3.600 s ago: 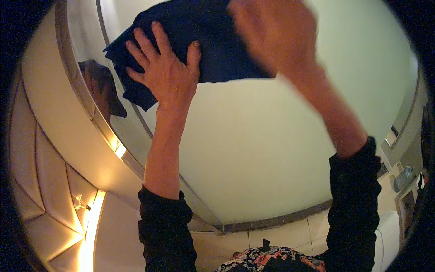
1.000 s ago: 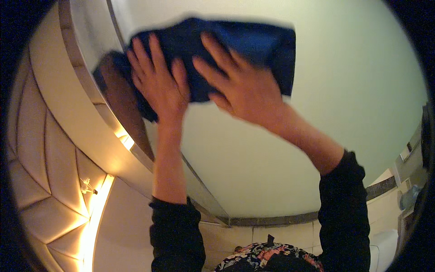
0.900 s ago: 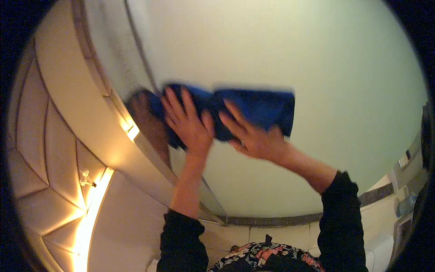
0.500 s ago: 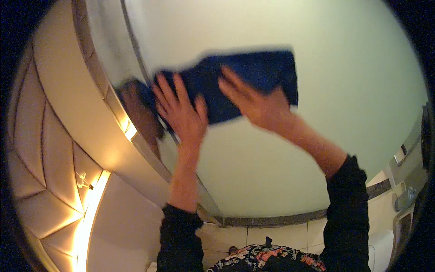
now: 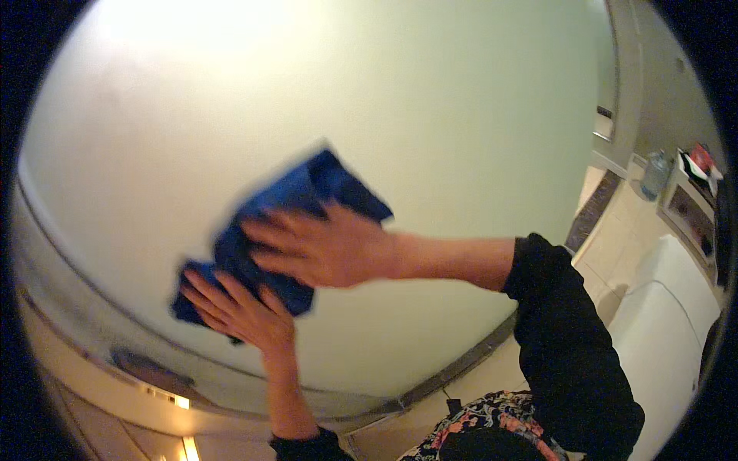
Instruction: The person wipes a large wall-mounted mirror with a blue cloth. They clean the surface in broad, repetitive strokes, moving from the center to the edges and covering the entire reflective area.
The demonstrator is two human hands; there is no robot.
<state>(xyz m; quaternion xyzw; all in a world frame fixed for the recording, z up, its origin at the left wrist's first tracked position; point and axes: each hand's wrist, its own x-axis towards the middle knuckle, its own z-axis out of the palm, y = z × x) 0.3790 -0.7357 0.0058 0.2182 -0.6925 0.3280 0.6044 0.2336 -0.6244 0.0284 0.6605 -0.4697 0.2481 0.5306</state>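
Note:
A dark blue cloth (image 5: 334,180) lies against a large pale, smooth, frosted-looking panel (image 5: 469,131). It is creased and folded, with one corner pointing up. My right hand (image 5: 327,246) rests flat on the cloth's middle, fingers stretched toward the left and slightly blurred. Lower down and to the left, my left hand (image 5: 250,311) presses on the cloth's lower end with its fingers spread. Neither hand wraps round the fabric; both palms face the panel. Parts of the cloth are hidden under the hands.
A dark strip (image 5: 492,338) runs along the panel's lower edge, above pale floor tiles (image 5: 615,238). On the right are a long white padded surface (image 5: 661,319), a clear plastic bottle (image 5: 655,175) and a red item (image 5: 700,157). A lit strip (image 5: 190,448) glows at the lower left.
The view has swung toward the right. The cloth has moved away from the panel's left edge, and it looks more bunched and tilted. Both hands are still flat on it.

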